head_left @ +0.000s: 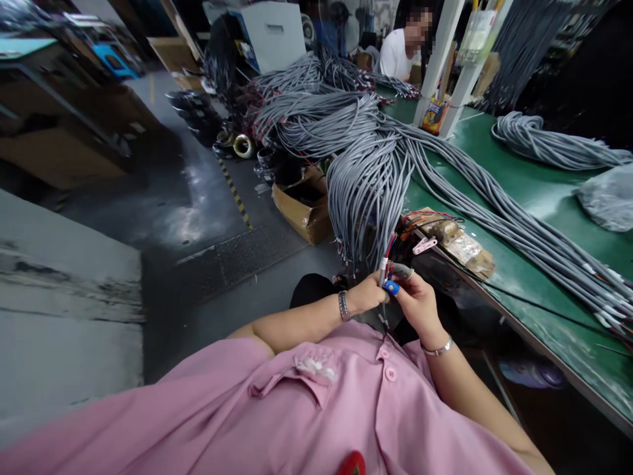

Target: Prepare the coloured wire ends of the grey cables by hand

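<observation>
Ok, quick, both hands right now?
Left hand: closed, pinching the thin coloured wire ends.
Right hand: closed on the same wires, blue cap on a fingertip.

A long green-topped workbench (534, 191) carries thick bundles of grey sheathed cables (445, 165) draped over its near edge, a separate grey cable coil (548, 142), a crumpled clear plastic bag (606, 198) and a taped brown cardboard block (459, 244).
</observation>
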The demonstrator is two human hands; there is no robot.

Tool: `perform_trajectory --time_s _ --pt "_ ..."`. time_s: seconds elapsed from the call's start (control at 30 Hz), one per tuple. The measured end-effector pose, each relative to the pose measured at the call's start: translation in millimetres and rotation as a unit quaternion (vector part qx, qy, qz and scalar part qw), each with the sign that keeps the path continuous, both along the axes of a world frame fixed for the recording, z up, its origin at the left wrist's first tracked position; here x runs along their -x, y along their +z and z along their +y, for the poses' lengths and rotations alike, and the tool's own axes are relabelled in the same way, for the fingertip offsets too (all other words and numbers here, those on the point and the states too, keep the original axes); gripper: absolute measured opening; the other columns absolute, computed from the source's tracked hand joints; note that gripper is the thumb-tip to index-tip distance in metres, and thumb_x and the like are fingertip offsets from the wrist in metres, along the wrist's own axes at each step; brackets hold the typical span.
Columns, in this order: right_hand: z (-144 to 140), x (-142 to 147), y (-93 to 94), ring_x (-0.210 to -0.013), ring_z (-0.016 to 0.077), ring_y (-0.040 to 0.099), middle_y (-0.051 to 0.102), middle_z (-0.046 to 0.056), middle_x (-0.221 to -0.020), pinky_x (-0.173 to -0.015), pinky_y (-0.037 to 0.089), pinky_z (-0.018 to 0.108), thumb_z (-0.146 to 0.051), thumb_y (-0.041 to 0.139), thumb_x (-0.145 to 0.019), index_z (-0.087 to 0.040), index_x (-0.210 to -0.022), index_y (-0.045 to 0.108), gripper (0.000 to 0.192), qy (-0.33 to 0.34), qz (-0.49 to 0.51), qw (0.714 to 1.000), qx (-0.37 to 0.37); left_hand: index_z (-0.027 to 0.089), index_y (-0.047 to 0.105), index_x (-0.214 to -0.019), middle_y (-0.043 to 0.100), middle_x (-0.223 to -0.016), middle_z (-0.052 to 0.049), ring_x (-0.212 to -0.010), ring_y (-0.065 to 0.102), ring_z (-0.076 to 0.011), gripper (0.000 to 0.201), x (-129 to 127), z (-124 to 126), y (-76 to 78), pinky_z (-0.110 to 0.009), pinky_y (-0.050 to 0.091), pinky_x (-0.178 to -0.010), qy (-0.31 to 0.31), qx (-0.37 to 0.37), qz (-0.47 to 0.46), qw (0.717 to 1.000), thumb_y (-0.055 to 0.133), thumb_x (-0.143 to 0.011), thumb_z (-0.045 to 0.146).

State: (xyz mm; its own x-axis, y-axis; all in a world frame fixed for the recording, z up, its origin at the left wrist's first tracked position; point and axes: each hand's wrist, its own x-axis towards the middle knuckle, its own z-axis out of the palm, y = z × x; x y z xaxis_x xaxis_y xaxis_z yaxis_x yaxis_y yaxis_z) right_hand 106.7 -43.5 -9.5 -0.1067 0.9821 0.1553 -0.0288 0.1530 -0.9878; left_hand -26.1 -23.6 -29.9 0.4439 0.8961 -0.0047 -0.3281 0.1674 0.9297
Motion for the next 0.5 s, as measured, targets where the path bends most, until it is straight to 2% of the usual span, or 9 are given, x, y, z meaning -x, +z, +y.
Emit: perform_trajectory --time_s 0.2,0.33,0.43,0.5 --pt "-2 -8 -2.1 -0.070 0.0155 0.062 0.072 0.001 -0.086 -0.065 0.049 0.029 -0.027 0.076 -0.072 -0.025 -0.099 0.069 0.028 -0.048 0.102 0.992 0.060 0.021 0.063 -0.117 0.067 -0.113 -0.010 -0.096 0.065 -0.0197 0.056 12 -6 11.4 -0.030 0.049 -0.084 -0.027 0.026 -0.072 0.997 0.074 -0.064 0.011" --pt "-3 -21 -1.6 -0.071 0.0139 0.060 0.072 0.003 -0.088 -0.061 0.045 0.026 -0.028 0.076 -0.072 -0.022 -0.097 0.069 0.026 -0.117 0.098 0.987 0.051 0.017 0.062 -0.115 0.066 -0.114 -0.014 -0.097 0.066 -0.0189 0.044 28 -11 11.6 -0.030 0.048 -0.088 0.016 0.031 -0.084 0.996 0.073 -0.072 0.020" --pt "-5 -35 -1.9 -0.068 0.0119 0.057 0.071 0.003 -0.090 -0.061 0.043 0.025 -0.029 0.072 -0.076 -0.021 -0.096 0.069 0.022 -0.157 0.099 0.982 0.044 0.013 0.064 -0.108 0.069 -0.103 -0.014 -0.077 0.068 -0.0164 0.036 44 -14 7.7 -0.025 0.050 -0.067 0.052 0.045 -0.062 0.996 0.070 -0.076 0.029" --pt "-6 -43 -2.0 -0.066 0.0113 0.056 0.070 0.003 -0.088 -0.061 0.042 0.025 -0.029 0.071 -0.077 -0.021 -0.095 0.069 0.020 -0.177 0.103 0.978 0.036 0.012 0.064 -0.103 0.071 -0.091 -0.012 -0.054 0.062 -0.0107 0.034 55 -15 4.8 -0.019 0.040 -0.046 0.075 0.046 -0.028 0.996 0.068 -0.077 0.034"
